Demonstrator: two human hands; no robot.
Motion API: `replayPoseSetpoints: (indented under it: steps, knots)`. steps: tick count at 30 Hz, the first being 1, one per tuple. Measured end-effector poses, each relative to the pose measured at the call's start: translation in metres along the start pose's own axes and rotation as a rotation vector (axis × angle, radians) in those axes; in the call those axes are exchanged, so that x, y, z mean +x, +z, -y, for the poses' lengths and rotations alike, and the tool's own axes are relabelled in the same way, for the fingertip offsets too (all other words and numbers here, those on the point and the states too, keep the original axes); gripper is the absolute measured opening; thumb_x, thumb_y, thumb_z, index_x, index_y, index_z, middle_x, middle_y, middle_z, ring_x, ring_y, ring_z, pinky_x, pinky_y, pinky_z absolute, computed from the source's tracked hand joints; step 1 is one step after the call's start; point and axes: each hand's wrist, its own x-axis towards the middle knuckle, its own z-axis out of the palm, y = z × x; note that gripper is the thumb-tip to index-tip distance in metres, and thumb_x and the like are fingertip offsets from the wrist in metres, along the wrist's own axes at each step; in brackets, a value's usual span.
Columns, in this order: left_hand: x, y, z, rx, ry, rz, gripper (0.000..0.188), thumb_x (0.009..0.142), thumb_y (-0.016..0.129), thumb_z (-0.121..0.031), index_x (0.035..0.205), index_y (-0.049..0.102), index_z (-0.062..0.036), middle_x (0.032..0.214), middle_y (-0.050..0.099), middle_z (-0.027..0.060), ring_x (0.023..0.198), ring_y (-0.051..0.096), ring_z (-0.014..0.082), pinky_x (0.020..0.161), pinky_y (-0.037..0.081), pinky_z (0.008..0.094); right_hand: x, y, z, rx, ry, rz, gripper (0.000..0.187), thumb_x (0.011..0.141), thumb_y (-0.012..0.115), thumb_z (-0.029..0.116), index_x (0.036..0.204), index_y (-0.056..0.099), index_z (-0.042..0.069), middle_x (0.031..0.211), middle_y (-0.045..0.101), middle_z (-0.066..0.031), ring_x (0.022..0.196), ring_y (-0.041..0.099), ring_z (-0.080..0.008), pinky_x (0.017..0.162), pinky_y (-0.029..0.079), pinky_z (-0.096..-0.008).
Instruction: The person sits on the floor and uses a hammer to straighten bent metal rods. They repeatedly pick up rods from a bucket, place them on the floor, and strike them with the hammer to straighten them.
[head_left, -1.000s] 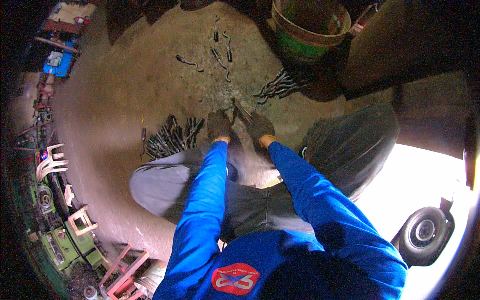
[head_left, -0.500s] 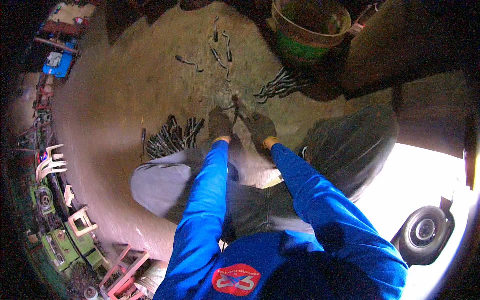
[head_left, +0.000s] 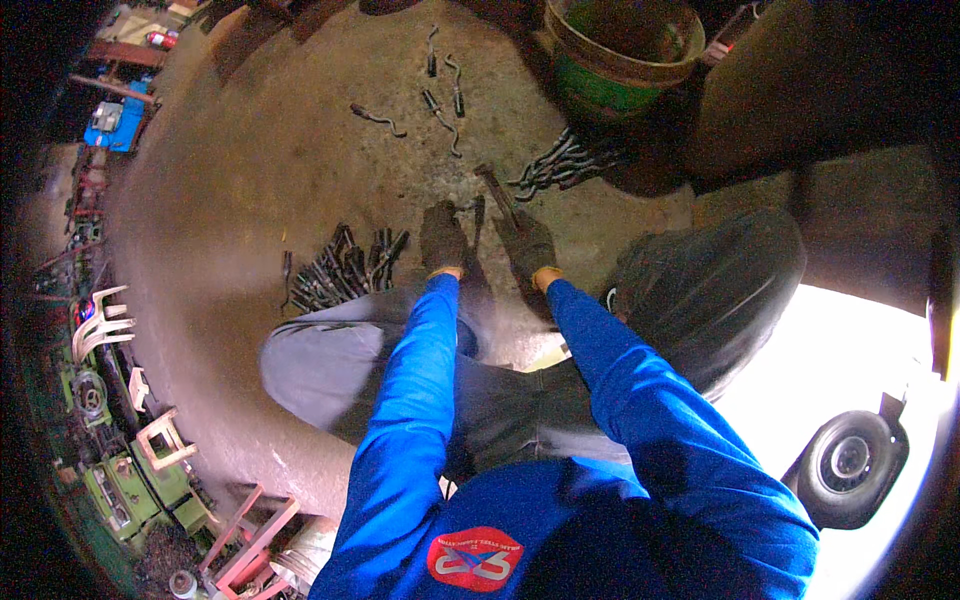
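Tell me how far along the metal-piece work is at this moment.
Looks partway. A pile of dark metal pieces lies stacked left of the left hand, seemingly dealt with, though I can't confirm. In hand: both gloved hands meet at one piece, the right hand holding a hammer-like tool. Left, probably: a heap beside the bucket and loose pieces farther out.

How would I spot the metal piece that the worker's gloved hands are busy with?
Find the green bucket at the top, then drop to the two dark gloved hands on the dirt floor. The rod slants up from the right hand, alone, unlike the heaped pieces beside the left hand.
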Motion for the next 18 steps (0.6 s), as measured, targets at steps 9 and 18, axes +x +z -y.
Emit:
replayPoseSetpoints:
  steps: [9, 18]
  knots:
    - [0.000, -0.002, 0.008, 0.046, -0.038, 0.131, 0.021, 0.083, 0.061, -0.017, 0.099, 0.066, -0.0042, 0.099, 0.063, 0.0217, 0.097, 0.058, 0.0401, 0.084, 0.046, 0.0480, -0.010, -0.006, 0.009, -0.161, -0.030, 0.045, 0.055, 0.088, 0.052, 0.055, 0.110, 0.065, 0.005, 0.096, 0.066, -0.0238, 0.091, 0.063, -0.0417, 0.082, 0.048, -0.0470]
    - [0.008, -0.006, 0.008, 0.203, 0.001, 0.263, 0.018, 0.080, 0.061, -0.019, 0.089, 0.069, -0.0056, 0.095, 0.064, 0.0203, 0.096, 0.058, 0.0393, 0.084, 0.046, 0.0482, -0.010, -0.004, 0.008, -0.321, 0.023, 0.174, 0.036, 0.095, 0.045, 0.035, 0.111, 0.063, 0.008, 0.105, 0.065, -0.0208, 0.092, 0.062, -0.0424, 0.079, 0.050, -0.0518]
